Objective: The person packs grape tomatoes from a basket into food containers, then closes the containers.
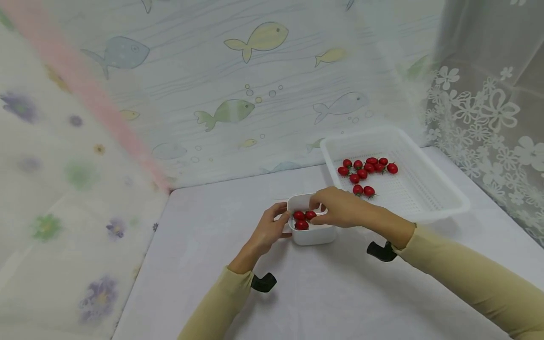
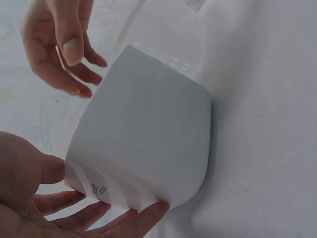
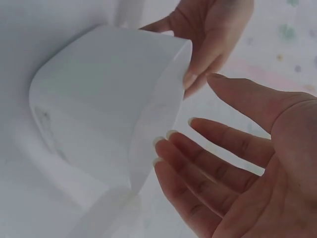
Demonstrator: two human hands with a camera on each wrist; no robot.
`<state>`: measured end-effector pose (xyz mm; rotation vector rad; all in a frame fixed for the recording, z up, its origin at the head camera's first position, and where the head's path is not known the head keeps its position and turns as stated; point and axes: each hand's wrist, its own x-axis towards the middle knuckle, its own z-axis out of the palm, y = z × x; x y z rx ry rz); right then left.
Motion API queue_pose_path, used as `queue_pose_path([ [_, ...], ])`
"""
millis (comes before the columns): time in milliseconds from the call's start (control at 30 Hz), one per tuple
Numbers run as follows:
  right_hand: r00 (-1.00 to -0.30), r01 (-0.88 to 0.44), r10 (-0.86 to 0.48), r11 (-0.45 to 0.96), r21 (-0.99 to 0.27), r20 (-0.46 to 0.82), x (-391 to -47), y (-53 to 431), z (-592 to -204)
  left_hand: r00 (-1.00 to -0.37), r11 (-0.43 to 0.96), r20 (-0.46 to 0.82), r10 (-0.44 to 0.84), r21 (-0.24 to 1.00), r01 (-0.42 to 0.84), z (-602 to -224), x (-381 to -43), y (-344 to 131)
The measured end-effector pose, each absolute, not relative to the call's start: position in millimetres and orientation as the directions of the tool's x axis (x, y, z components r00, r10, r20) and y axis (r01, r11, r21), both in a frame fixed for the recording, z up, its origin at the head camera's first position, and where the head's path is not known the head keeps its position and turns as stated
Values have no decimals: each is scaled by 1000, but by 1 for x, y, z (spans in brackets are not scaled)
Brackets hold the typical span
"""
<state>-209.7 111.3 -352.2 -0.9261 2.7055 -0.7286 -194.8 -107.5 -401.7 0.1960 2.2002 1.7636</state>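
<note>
A white, rounded-square container (image 1: 313,237) stands on the table with several small red cherry tomatoes (image 1: 301,225) inside. At its left side my left hand (image 1: 268,227) grips it, thumb at the rim and fingers along the outer wall; the left wrist view shows these fingers (image 2: 143,218) against the wall. My right hand (image 1: 340,207) is over the container's right side, fingertips at the opening. Seen from the right wrist, its fingers (image 3: 208,173) are loosely bent and apart, with nothing between them. Part of the container's inside is hidden behind the right hand.
A large white perforated basket (image 1: 442,189) sits at the back right, holding more cherry tomatoes (image 1: 362,174) on its left side. A fish-print curtain (image 1: 272,85) hangs behind the table, a flowered one (image 1: 76,179) at the left. White cloth (image 1: 204,245) covers the table.
</note>
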Motion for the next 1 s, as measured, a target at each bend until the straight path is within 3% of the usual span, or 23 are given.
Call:
queue_pose_path([
  [1000,-831,-511,-554,727,-459,47,-232,199,-332,-944,249,-161,289,965,-89,-400,-192,-106],
])
